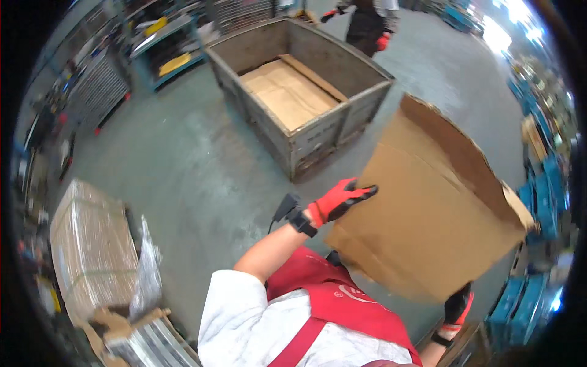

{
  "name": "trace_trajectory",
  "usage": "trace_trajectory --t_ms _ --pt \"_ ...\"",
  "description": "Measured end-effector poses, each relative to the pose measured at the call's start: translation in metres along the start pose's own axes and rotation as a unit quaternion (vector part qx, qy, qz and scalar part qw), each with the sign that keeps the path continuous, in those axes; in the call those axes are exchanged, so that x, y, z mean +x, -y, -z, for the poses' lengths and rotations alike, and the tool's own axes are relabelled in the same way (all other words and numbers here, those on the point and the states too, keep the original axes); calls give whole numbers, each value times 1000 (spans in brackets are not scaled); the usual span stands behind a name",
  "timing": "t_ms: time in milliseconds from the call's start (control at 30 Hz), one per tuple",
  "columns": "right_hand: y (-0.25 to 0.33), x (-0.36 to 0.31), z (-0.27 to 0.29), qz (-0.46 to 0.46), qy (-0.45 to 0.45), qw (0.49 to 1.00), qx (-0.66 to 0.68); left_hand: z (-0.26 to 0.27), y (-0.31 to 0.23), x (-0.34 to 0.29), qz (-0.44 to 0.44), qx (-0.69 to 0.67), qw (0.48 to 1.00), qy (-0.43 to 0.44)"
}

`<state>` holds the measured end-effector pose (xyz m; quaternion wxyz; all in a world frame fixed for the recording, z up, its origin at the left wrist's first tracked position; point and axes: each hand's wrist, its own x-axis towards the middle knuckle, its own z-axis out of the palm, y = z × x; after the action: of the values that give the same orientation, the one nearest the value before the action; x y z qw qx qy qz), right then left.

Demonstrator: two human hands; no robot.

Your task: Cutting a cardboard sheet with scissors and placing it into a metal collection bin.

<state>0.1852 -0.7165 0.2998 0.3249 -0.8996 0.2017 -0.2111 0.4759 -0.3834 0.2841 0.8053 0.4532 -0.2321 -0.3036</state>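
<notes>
A large brown cardboard sheet (422, 208) with a bent-up flap along its far right side is held tilted in front of me, to the right. My left hand (342, 199), in a red and black glove, grips its left edge, with a dark fingertip lying over the face. At the lower right edge, my right hand (458, 306) wears a matching glove and closes on the board; some of its fingers are hidden. Ahead stands a grey metal bin (260, 101) with flat cardboard (290, 88) lying inside.
Left of me are a plastic-wrapped carton (95, 244) and clear plastic film (145, 275). A blue shelf cart (165, 55) stands at the far left. Beyond the bin, another person (367, 27) wears red gloves. Blue crates (520, 312) line the right side.
</notes>
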Motion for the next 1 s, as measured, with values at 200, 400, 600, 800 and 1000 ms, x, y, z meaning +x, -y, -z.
trace_trajectory --t_ms 200,400,600,800,1000 --pt "-99 89 15 30 19 998 -58 36 71 58 27 248 968 -14" --pt "-29 206 -30 -156 115 901 388 53 59 93 65 254 965 -5" --pt "20 290 -80 -318 125 884 317 84 56 137 89 -125 982 -109" --pt "-26 328 -105 -480 255 824 159 153 104 183 333 45 934 -119" --pt "-11 347 -117 -242 466 797 -297 193 69 202 498 27 862 -94"
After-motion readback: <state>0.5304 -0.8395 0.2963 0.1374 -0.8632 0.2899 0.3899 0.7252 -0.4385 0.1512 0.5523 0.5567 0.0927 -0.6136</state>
